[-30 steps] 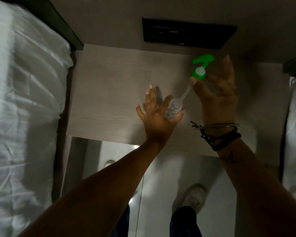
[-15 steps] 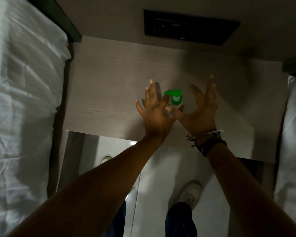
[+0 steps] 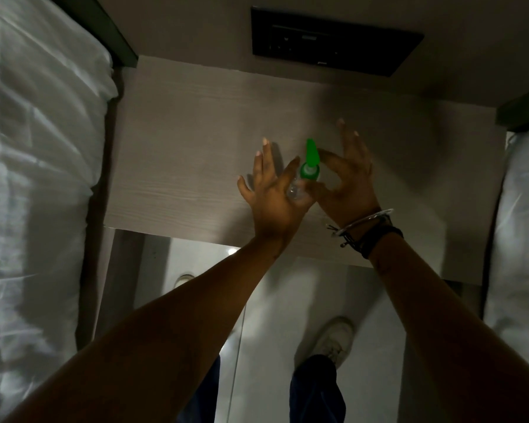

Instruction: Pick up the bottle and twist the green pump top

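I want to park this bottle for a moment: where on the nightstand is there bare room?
The nightstand top is bare left of the left hand, up to the bed, and right of the right hand. Along the back, below the dark wall panel, is free too. Only the middle is crowded, where both hands meet at the green-capped bottle.

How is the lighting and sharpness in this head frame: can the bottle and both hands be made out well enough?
Head view: dim overall, with a brighter patch on the floor below the table edge; the green pump top stands out sharply in colour, the clear bottle is hard to read against the left hand; the right hand casts soft shadows; wide-angle bending shows at the bedding.
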Action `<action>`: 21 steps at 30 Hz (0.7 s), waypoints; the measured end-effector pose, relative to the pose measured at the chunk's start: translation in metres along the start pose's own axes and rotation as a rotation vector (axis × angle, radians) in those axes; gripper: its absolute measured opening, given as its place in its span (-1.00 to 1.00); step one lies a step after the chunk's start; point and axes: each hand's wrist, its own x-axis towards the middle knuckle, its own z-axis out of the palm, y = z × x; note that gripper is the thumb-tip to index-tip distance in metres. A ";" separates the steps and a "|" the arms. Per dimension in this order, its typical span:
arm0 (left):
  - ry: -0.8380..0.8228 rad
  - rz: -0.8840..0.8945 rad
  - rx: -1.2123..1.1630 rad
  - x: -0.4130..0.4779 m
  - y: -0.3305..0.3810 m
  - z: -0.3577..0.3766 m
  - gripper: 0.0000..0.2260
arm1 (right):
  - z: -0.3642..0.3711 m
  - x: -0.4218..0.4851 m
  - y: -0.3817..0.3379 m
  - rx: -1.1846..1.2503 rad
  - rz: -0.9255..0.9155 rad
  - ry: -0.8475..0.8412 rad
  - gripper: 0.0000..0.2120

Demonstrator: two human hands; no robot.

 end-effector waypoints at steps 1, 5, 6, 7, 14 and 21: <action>-0.015 -0.005 0.014 0.001 -0.002 0.002 -0.44 | 0.000 0.000 0.002 0.023 0.000 0.007 -0.57; -0.006 -0.015 -0.024 0.000 -0.001 0.005 -0.50 | 0.006 0.004 0.003 -0.017 0.039 0.107 -0.56; 0.013 -0.018 -0.043 0.000 0.000 0.005 -0.49 | 0.008 0.005 0.001 -0.023 0.062 0.117 -0.46; 0.032 -0.019 -0.058 0.000 0.000 0.004 -0.50 | 0.010 0.004 0.000 -0.010 0.079 0.102 -0.35; -0.001 0.034 0.017 0.002 -0.006 0.008 -0.47 | 0.009 0.004 0.014 0.136 0.014 0.060 -0.64; 0.083 0.011 -0.100 0.000 -0.003 0.006 -0.43 | 0.017 -0.004 0.013 0.172 0.045 0.080 -0.22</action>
